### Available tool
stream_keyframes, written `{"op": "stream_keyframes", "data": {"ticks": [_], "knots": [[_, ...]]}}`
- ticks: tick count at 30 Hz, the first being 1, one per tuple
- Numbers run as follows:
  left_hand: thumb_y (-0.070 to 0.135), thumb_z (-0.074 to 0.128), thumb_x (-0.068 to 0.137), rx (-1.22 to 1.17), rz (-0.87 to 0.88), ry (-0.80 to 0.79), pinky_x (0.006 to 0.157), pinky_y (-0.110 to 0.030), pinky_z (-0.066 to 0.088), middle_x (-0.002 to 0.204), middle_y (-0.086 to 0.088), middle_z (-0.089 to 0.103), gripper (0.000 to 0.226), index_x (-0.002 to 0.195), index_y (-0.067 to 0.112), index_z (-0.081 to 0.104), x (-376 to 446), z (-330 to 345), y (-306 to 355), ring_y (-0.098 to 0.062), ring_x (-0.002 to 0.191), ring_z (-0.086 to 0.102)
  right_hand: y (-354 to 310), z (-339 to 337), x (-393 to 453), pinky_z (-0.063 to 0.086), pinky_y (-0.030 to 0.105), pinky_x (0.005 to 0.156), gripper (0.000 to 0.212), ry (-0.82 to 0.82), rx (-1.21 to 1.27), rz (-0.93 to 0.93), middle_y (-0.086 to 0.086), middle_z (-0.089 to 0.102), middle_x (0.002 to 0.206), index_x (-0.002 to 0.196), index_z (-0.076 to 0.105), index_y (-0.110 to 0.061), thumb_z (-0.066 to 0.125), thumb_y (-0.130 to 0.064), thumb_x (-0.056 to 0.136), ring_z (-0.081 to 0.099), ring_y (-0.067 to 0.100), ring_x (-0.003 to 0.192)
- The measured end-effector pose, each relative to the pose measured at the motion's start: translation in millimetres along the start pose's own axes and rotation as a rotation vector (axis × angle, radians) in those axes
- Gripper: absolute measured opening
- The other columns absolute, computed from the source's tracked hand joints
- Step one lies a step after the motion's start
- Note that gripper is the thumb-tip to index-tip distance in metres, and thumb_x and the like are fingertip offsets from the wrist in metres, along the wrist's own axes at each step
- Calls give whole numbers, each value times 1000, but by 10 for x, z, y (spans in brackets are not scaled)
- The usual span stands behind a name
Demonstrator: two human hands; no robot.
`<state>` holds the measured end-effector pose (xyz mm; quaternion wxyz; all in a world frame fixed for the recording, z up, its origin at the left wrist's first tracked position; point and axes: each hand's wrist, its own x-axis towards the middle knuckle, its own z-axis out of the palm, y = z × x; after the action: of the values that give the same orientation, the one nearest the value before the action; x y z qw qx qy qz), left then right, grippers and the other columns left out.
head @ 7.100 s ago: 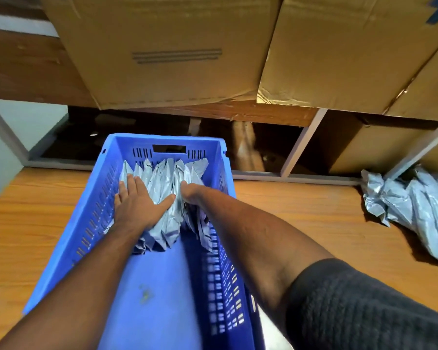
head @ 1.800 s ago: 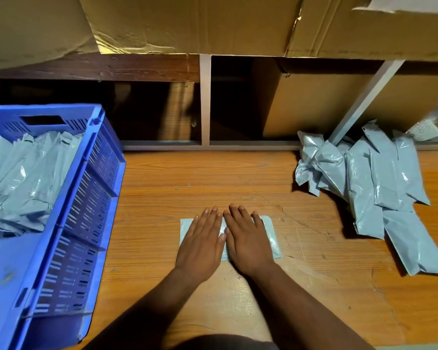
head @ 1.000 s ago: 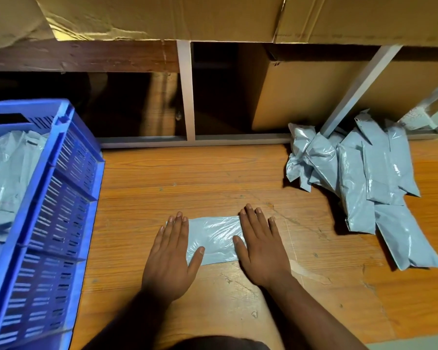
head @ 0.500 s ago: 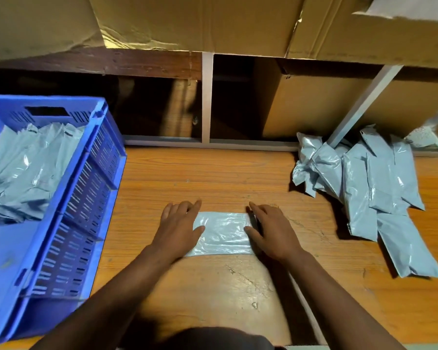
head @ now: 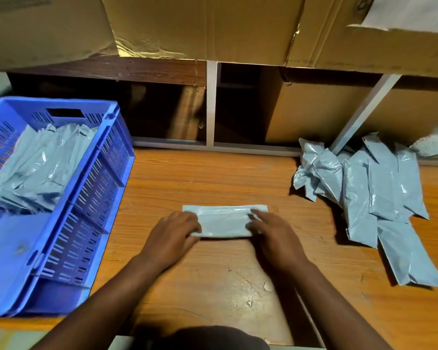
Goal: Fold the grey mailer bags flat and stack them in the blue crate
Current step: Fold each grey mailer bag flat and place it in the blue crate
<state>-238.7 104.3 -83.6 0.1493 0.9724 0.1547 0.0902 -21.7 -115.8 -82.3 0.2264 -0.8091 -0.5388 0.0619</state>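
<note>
You are pinching bag [head: 223, 221] between left hand [head: 173, 234] and right hand [head: 272, 234], fingers curling on its ends, bag lying on bench [head: 213, 286]. Looking thin, limp, slick, probably light. Grip folded ends. Crate [head: 91, 198] sitting beyond left hand.

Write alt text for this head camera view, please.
Two hands, left hand and right hand, fold a grey mailer bag on a wooden table. A blue crate of folded bags sits left; a pile of unfolded bags lies right.
</note>
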Motion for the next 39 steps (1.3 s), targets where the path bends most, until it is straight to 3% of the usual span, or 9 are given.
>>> {"op": "stream_keyframes", "data": {"ticks": [4,7,10,16,20,26,30,34,39], "knots": [[52,61,91,-66,-109,29,93,-31,43,134,18,59,25,109,36,68,-283,260,-9,-8,123,54,125,100,-306,15,39,123,57,-209,-26,3,-5,39,163,146,56,-31,51,-27,89,29,20,154],[38,57,97,-125,-122,152,107,-31,42,140,12,60,26,117,28,69,-127,347,88,-9,134,51,-1,128,-136,18,47,126,52,-128,-28,6,-6,41,162,150,51,-29,46,-29,98,30,20,154],[25,46,103,-62,-92,117,124,-33,24,156,-1,48,41,140,15,59,197,552,234,-18,148,38,-256,354,266,21,48,126,53,-90,-92,3,3,36,165,155,44,-19,41,-27,103,27,27,155],[32,25,107,90,-186,-26,125,-40,19,164,-3,34,55,156,12,39,315,738,327,-20,154,27,-348,843,413,11,47,128,57,-132,-167,100,7,24,170,162,31,-15,19,-39,111,18,28,158],[36,21,107,113,-213,-44,127,-40,15,168,-1,22,58,159,13,32,336,765,348,-18,156,19,-353,853,418,8,44,129,57,-127,-177,90,7,24,169,161,32,-14,19,-38,111,20,28,157],[65,15,104,131,-374,-88,128,-38,-2,171,4,-4,77,164,19,3,191,746,227,-12,157,-9,-56,744,206,-1,43,129,64,-81,-193,222,1,7,172,165,17,-17,20,-50,110,3,21,160],[69,7,101,148,-394,-115,128,-39,-2,171,2,-8,82,164,17,-2,178,708,276,-13,157,-12,-38,710,181,-5,41,129,69,-103,-155,224,-1,-3,172,166,10,-16,19,-54,109,-2,20,160],[71,8,98,155,-445,-114,128,-40,-4,171,1,-9,86,164,17,-1,202,699,303,-15,157,-11,21,613,66,3,44,129,76,-104,-142,310,3,-1,173,166,6,-14,15,-61,107,0,23,160],[71,26,97,70,-448,-49,121,-44,16,169,-1,20,82,163,23,22,280,560,254,-20,155,17,23,518,124,0,43,128,82,-144,-75,279,6,2,173,165,6,-13,24,-64,104,0,25,159]]}}
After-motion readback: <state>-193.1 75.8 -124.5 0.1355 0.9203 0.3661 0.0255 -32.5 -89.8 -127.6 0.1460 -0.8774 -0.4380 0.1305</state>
